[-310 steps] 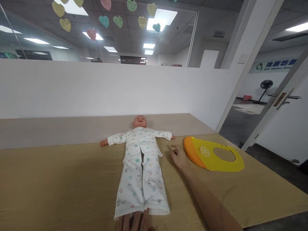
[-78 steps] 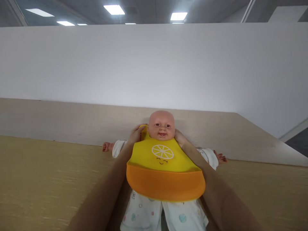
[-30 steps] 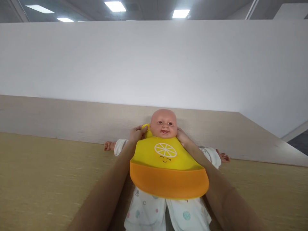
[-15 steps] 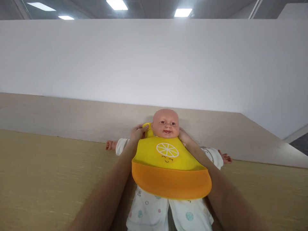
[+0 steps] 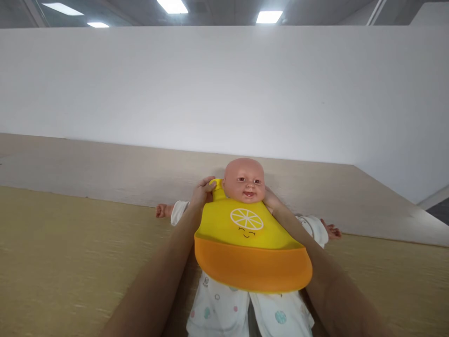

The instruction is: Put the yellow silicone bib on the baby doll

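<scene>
A baby doll (image 5: 245, 173) in white patterned clothes (image 5: 217, 304) lies on its back, arms spread. Over its chest is a yellow silicone bib (image 5: 217, 220) with an orange catch pocket (image 5: 252, 267) and a printed lemon slice with a smiling face. Beside the doll's head, my left hand (image 5: 202, 193) pinches the bib's neck strap (image 5: 216, 185) between thumb and fingers. My right hand (image 5: 271, 200) reaches in on the other side of the neck; its fingers are hidden behind the doll's head, so I cannot tell what they hold.
The doll lies on a yellowish wooden surface (image 5: 87, 262), its head on a paler strip (image 5: 122, 173) behind. A white partition (image 5: 210, 89) rises at the back. Lit ceiling panels (image 5: 269, 17) show above it.
The doll's head turns slightly to the right. My left fingertips shift a little at the strap, while both arms stay in nearly the same place. The whole view has shifted slightly.
</scene>
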`<state>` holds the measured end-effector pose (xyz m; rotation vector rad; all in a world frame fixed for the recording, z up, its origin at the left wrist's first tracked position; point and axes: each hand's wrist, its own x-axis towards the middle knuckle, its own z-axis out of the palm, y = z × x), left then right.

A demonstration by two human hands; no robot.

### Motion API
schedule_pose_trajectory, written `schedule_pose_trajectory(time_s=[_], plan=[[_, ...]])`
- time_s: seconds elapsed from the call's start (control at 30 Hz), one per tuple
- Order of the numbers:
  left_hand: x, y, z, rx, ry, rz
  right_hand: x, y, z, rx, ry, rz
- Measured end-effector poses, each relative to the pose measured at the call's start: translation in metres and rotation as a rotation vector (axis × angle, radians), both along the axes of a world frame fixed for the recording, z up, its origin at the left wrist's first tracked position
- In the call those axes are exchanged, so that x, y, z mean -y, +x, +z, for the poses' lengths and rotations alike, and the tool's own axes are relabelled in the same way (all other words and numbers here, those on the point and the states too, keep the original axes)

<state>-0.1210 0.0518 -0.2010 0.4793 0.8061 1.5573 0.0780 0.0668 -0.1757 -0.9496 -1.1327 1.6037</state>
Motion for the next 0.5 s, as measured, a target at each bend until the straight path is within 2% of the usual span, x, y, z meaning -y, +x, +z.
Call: schedule_pose_trajectory(time_s=[0.13,0.23,0.4,0.5], plan=[[0.001,0.000,0.002,-0.012,0.003,-0.038,-0.001,0.001,-0.002,-0.091,-0.180,0.080],[0.007,0.001,0.008,-0.027,0.031,-0.119,-0.002,0.001,-0.002,-0.085,-0.186,0.076],[0.018,0.004,0.015,-0.069,0.087,-0.336,-0.003,0.000,-0.003,-0.043,-0.145,0.031],[0.021,0.004,0.016,-0.067,0.082,-0.385,-0.004,0.001,-0.006,-0.039,-0.117,0.030]])
